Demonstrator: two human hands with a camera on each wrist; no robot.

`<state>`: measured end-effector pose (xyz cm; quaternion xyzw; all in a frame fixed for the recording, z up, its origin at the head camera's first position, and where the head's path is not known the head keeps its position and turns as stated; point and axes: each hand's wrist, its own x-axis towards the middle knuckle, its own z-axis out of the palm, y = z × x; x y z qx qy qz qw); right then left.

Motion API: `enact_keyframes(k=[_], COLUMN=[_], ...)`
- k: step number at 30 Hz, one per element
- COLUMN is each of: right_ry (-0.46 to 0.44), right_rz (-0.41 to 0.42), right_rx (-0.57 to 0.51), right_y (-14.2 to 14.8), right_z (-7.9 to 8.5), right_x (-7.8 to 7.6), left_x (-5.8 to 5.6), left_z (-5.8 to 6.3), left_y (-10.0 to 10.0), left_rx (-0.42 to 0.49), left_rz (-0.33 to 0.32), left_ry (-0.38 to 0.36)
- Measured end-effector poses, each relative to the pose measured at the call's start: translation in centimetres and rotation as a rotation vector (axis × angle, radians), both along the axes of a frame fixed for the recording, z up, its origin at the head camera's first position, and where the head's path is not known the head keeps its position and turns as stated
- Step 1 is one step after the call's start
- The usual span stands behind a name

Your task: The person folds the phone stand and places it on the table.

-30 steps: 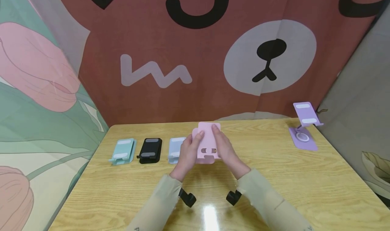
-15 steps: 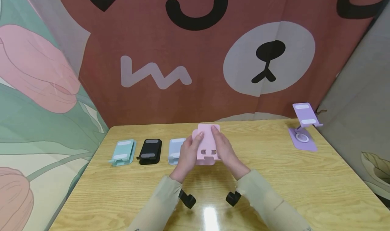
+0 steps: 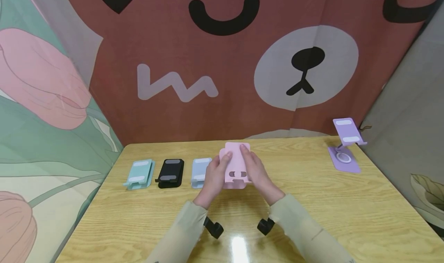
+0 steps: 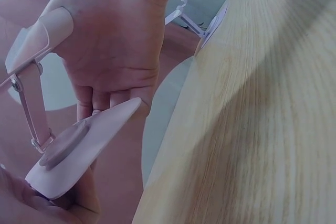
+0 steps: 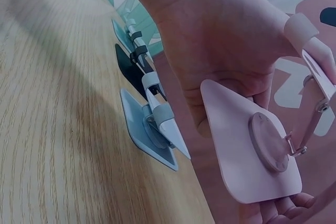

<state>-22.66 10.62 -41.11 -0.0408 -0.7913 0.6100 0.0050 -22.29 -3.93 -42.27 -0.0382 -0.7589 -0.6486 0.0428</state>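
Between both hands, in the middle of the head view, is a pink folding phone stand (image 3: 236,159). My left hand (image 3: 214,176) grips its left side and my right hand (image 3: 258,174) its right side, each thumb lying on the upper plate. Fingers curl round the edges of the base plate (image 4: 94,150), seen in the left wrist view. From the right wrist view, a round disc (image 5: 269,141) shows on the base, and a hinged arm (image 5: 310,124) joins it to the upper plate, held apart from the base. The stand is raised over the wooden table.
Left of the hands stand a teal phone stand (image 3: 139,174), a black one (image 3: 170,173) and a light blue one (image 3: 200,172), all folded low in a row. A purple stand (image 3: 345,145) stands unfolded at the table's (image 3: 312,216) back right. A printed cloth (image 3: 166,116) hangs behind.
Both hands keep their hold on the pink phone stand. Its upper plate tips slightly, and it sits a little lower in the view, partly from a small shift of the whole scene.
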Motion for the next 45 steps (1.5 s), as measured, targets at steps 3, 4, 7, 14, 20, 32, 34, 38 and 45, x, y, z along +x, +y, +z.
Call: enact_keyframes(k=[3, 4, 7, 14, 20, 32, 34, 38, 45], right_ry=[-0.009, -0.012, -0.019, -0.035, -0.055, -0.038, -0.025, -0.005, 0.009], right_rz=[-0.003, -0.003, -0.007, -0.013, -0.004, -0.001, 0.0, 0.003, 0.001], right_rx=[0.004, 0.004, 0.012, 0.007, -0.003, 0.026, 0.034, 0.036, 0.019], right_y=[0.01, 0.0, 0.04, 0.03, 0.14, 0.31, 0.34, 0.37, 0.37], right_z=[-0.06, -0.07, -0.08, -0.18, -0.14, -0.26, -0.38, -0.46, -0.67], right_x=[0.02, 0.04, 0.06, -0.09, -0.09, -0.19, -0.25, -0.34, -0.46], left_x=[0.04, 0.04, 0.01, -0.08, -0.12, -0.2, -0.19, -0.15, -0.12], left_z=[-0.09, -0.11, -0.13, -0.27, -0.37, -0.46, -0.47, -0.43, -0.49], left_y=[-0.03, -0.03, -0.03, -0.04, 0.01, 0.0, -0.02, -0.03, 0.02], left_rx=[-0.011, -0.014, -0.016, 0.012, 0.01, 0.008, 0.011, 0.006, -0.003], left_rz=[0.006, 0.008, 0.012, 0.0, -0.003, -0.015, -0.019, -0.025, -0.023], left_ry=[0.001, 0.003, 0.006, 0.012, 0.019, 0.037, 0.038, 0.047, 0.052])
